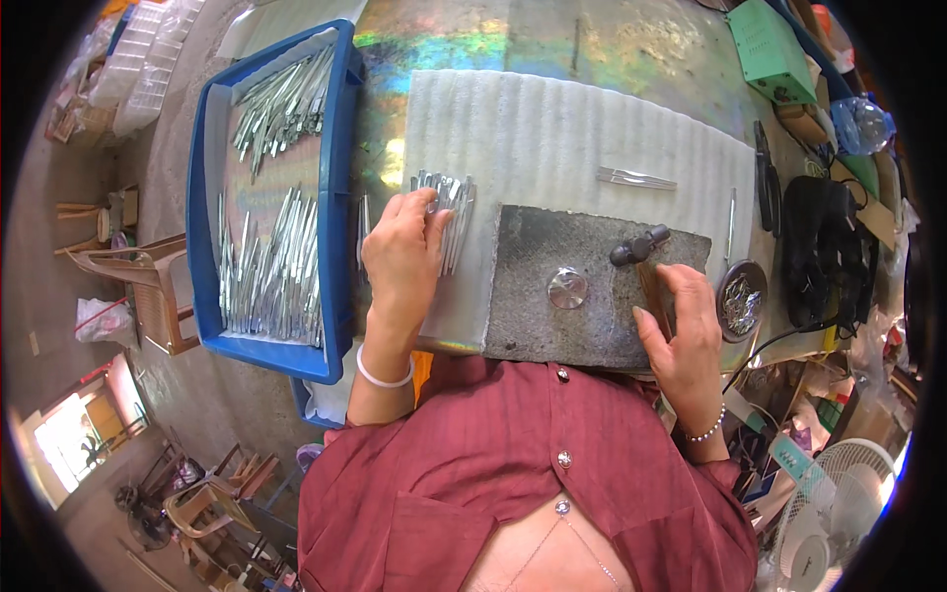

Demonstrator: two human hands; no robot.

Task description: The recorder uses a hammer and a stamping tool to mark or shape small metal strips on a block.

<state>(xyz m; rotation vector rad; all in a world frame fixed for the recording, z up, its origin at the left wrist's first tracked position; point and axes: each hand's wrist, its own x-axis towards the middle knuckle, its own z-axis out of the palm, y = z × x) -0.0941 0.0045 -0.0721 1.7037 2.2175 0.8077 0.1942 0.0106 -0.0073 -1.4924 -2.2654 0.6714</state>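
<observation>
My left hand (402, 237) is bent over a small pile of slim silvery metal tweezers (456, 237) on the white foam sheet (552, 128). Its thumb and forefinger pinch at the pile's upper part; the exact contact is partly hidden. On a dark grey stone slab (533, 247) rests a hammer with a black head (641, 245) and a wooden handle (659, 301). The handle lies in the gap between the thumb and fingers of my right hand (686, 331), which are apart. A round shiny metal disc (567, 288) sits left of the hammer on the slab.
A blue tray (347, 197) at the left holds two heaps of similar metal pieces. More tweezers (636, 179) lie beyond the slab. To the right are a dark dish (742, 301) of small metal parts, black-handled pliers (765, 178), a green box (769, 49) and a fan (834, 503).
</observation>
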